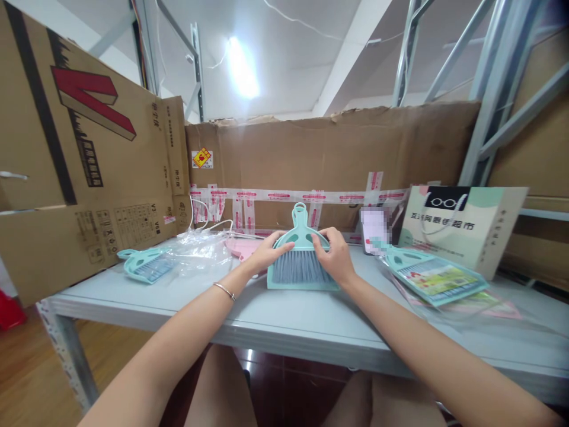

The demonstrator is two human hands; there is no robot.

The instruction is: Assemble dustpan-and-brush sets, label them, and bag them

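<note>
A mint-green hand brush (pixel 301 240) with grey-blue bristles lies nested in a matching dustpan (pixel 303 286), standing upright on the table at the middle, handles up. My left hand (pixel 269 252) grips the set at its left side, thumb across the brush's shoulder. On the opposite side my right hand (pixel 334 255) holds it, fingers on the brush head and dustpan edge. The fingers behind the dustpan are hidden. Just behind my left hand sits a pink dustpan (pixel 243 248), partly covered.
Another mint-green brush set (pixel 149 265) lies left beside crumpled clear plastic (pixel 200 252). On the right are bagged sets, a green one (pixel 440 276) over a pink one (pixel 502 308). A phone (pixel 373 230) and paper bag (pixel 462 228) stand behind. Cardboard (pixel 320 154) walls the back.
</note>
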